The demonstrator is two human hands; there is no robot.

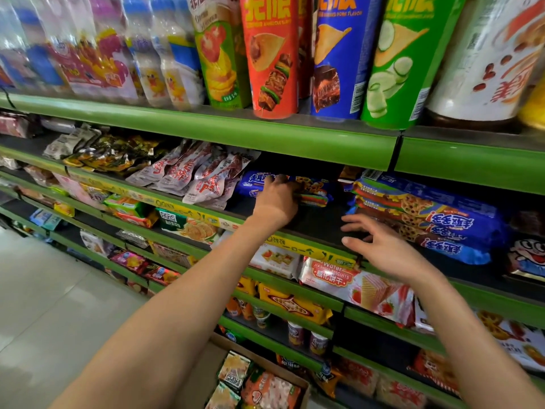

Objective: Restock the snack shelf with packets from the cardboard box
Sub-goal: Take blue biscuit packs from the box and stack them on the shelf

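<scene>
My left hand (277,199) reaches into the second shelf and grips a blue cookie packet (312,187) lying on the dark shelf board (318,219). My right hand (380,246) hovers over the shelf's front edge with fingers spread, holding nothing, just left of a stack of matching blue cookie packets (433,219). The cardboard box (306,385) sits on the floor at the bottom centre, with several snack packets (259,385) inside.
Chip tubes (274,54) and bottles (153,54) stand on the top shelf. White and red pouches (203,178) lie left of my left hand. Wafer packs (368,287) fill the shelf below. Tiled floor (53,290) spreads to the left.
</scene>
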